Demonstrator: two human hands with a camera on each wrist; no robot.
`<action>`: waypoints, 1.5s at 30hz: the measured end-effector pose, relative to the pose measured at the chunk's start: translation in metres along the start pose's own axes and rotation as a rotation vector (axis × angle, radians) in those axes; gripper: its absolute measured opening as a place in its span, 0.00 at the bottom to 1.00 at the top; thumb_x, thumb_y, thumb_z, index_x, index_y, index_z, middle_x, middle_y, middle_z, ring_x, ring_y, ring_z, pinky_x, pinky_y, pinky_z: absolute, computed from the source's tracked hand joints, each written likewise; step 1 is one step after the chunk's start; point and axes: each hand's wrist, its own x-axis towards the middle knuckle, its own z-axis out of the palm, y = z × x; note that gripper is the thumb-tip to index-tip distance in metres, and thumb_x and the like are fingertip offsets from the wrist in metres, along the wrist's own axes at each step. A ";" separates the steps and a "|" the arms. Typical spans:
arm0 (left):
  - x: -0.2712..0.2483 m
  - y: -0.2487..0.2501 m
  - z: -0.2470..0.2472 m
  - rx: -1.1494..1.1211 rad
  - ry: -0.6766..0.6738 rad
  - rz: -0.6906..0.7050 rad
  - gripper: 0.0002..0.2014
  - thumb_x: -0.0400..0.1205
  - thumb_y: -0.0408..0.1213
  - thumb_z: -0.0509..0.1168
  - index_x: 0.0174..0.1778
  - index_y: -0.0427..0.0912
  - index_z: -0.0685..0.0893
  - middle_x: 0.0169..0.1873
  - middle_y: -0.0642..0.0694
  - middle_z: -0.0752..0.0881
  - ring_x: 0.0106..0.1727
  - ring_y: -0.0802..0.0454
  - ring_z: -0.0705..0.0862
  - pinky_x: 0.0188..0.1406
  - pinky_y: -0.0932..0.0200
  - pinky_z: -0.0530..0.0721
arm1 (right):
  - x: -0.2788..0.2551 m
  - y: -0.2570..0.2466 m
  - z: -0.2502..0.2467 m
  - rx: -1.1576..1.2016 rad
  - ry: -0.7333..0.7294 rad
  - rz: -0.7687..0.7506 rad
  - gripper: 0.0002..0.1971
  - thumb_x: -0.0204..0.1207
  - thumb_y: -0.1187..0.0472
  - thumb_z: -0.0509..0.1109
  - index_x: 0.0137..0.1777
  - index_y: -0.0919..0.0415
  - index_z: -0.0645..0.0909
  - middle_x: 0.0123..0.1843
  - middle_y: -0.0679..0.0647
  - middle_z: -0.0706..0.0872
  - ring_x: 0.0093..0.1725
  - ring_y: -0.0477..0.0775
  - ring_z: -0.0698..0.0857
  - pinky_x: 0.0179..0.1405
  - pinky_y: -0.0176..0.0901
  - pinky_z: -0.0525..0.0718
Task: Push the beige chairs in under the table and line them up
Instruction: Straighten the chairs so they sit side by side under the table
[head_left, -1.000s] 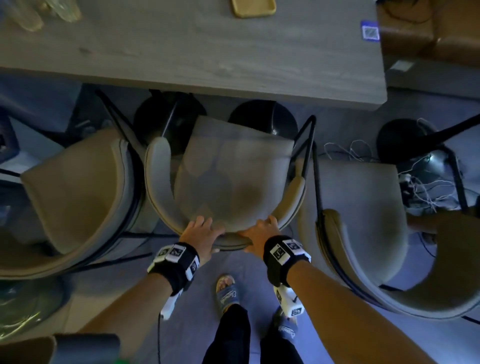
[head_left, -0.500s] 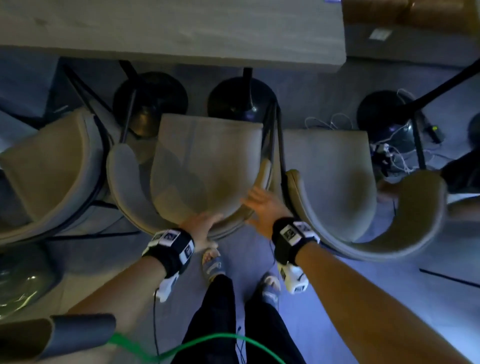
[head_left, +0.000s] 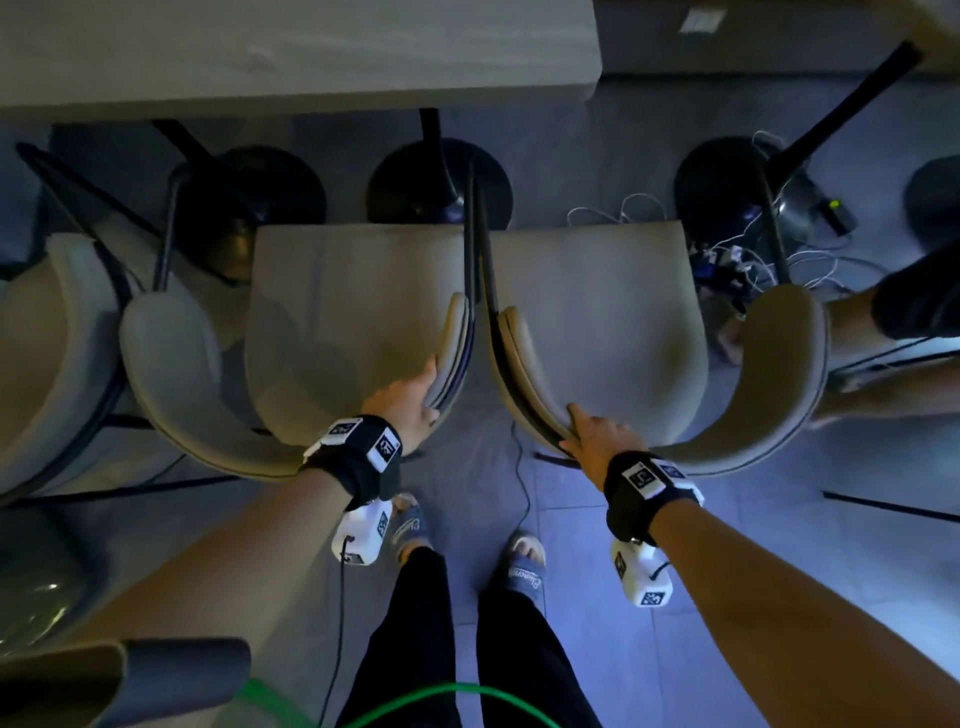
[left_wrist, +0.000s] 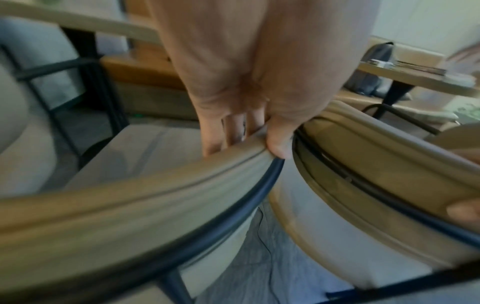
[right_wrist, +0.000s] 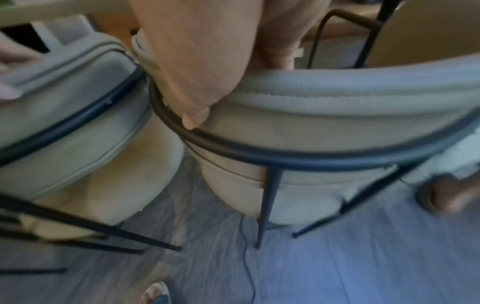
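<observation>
Three beige chairs with dark metal frames face the grey wooden table (head_left: 311, 52). The left chair (head_left: 52, 338) stands angled. The middle chair (head_left: 337, 322) and the right chair (head_left: 597, 322) stand side by side, their frames almost touching, seats short of the table edge. My left hand (head_left: 428, 387) grips the right end of the middle chair's backrest (left_wrist: 130, 195), fingers inside and thumb (left_wrist: 278, 148) outside. My right hand (head_left: 571, 426) grips the left part of the right chair's backrest (right_wrist: 337, 107), with its thumb (right_wrist: 192, 121) on the outer side by the frame.
Round black table bases (head_left: 439, 182) stand under the table ahead of the seats. A tangle of white cables (head_left: 727, 254) lies right of the right chair. Another person's leg (head_left: 883, 332) is at the far right. My sandalled feet (head_left: 415, 530) stand behind the chairs.
My right hand left the middle chair's backrest and took hold of the right chair's. My left hand slid right along the middle chair's backrest to its end.
</observation>
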 end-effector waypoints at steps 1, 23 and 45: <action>0.002 0.004 -0.003 0.011 -0.008 0.009 0.35 0.87 0.41 0.60 0.86 0.53 0.49 0.64 0.38 0.85 0.59 0.36 0.85 0.56 0.48 0.83 | 0.003 -0.003 -0.004 0.004 -0.012 -0.009 0.23 0.86 0.46 0.58 0.78 0.50 0.62 0.59 0.62 0.84 0.55 0.66 0.85 0.53 0.56 0.83; 0.037 0.017 -0.023 -0.035 0.010 -0.016 0.40 0.85 0.40 0.64 0.85 0.62 0.46 0.56 0.37 0.88 0.51 0.38 0.87 0.52 0.49 0.85 | 0.044 -0.030 -0.039 0.225 0.014 0.181 0.15 0.83 0.54 0.65 0.65 0.42 0.64 0.48 0.54 0.83 0.46 0.59 0.82 0.70 0.74 0.66; -0.151 -0.211 -0.102 -0.200 0.416 -0.263 0.19 0.85 0.41 0.64 0.73 0.54 0.77 0.71 0.47 0.81 0.67 0.42 0.82 0.64 0.49 0.82 | -0.047 -0.262 -0.094 -0.012 0.106 -0.358 0.29 0.83 0.47 0.65 0.82 0.53 0.65 0.78 0.61 0.75 0.74 0.65 0.77 0.73 0.55 0.76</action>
